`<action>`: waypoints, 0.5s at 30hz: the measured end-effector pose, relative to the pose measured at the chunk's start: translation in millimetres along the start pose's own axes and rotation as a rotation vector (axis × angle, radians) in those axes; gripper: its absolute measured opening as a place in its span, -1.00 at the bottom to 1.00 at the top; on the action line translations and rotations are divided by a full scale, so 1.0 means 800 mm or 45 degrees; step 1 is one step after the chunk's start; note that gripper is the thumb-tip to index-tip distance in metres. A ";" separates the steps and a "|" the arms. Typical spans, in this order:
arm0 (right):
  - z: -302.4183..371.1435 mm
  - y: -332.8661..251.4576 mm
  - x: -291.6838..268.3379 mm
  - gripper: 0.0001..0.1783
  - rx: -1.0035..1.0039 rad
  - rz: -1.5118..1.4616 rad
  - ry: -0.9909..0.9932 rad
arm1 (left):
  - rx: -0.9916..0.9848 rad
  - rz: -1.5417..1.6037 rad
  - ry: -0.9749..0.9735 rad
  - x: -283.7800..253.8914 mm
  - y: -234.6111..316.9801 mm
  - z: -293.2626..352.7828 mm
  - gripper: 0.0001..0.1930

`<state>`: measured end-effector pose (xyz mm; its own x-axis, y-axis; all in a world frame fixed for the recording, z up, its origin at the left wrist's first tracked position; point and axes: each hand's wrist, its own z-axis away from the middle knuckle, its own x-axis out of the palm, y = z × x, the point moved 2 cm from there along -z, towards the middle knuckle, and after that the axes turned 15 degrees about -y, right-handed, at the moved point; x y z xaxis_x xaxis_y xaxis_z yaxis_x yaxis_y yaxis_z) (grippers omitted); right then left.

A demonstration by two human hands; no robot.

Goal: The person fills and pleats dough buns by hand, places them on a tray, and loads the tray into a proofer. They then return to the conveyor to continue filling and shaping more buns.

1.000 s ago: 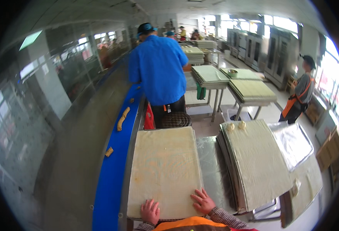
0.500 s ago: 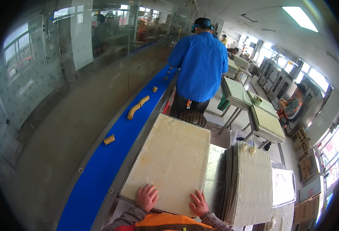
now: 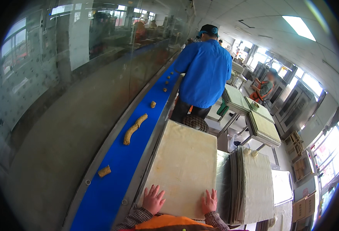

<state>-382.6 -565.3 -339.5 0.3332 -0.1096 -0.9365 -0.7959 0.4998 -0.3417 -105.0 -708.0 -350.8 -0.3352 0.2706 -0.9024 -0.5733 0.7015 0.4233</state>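
Left hand [image 3: 153, 200]: spread on the cloth [image 3: 185, 161], by its near left corner
Right hand [image 3: 209, 202]: lightly spread by the near right corner
Dough pieces [image 3: 133, 131]: along the belt [image 3: 111, 175], beyond the cloth's left edge
Cloth work: apparently a pause; reaching dough calls for lifting a hand

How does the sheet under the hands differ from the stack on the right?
The sheet has the left hand and right hand at its near end; the stack bears two pale lumps at its far end. The sheet looks yellower and smoother; the stack's top paler and rippled. Both have a broad, roughly rectangular top.
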 end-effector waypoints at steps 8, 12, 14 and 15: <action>-0.010 -0.008 0.015 -0.46 0.015 0.103 -0.030 | -0.030 0.012 -0.072 0.006 -0.032 0.002 -0.54; -0.018 -0.001 0.019 -0.46 0.006 0.087 -0.034 | -0.042 0.034 -0.048 0.015 -0.034 -0.005 -0.58; -0.021 0.001 0.021 -0.46 0.036 0.109 -0.040 | -0.040 0.041 -0.023 0.016 -0.036 -0.008 -0.59; -0.020 -0.001 0.020 -0.46 0.000 0.090 -0.025 | -0.034 0.040 -0.007 0.014 -0.035 -0.007 -0.59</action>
<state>-385.1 -581.4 -355.6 0.2864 -0.0571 -0.9564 -0.8178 0.5055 -0.2751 -96.6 -728.3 -372.2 -0.3490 0.2961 -0.8891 -0.5823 0.6749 0.4533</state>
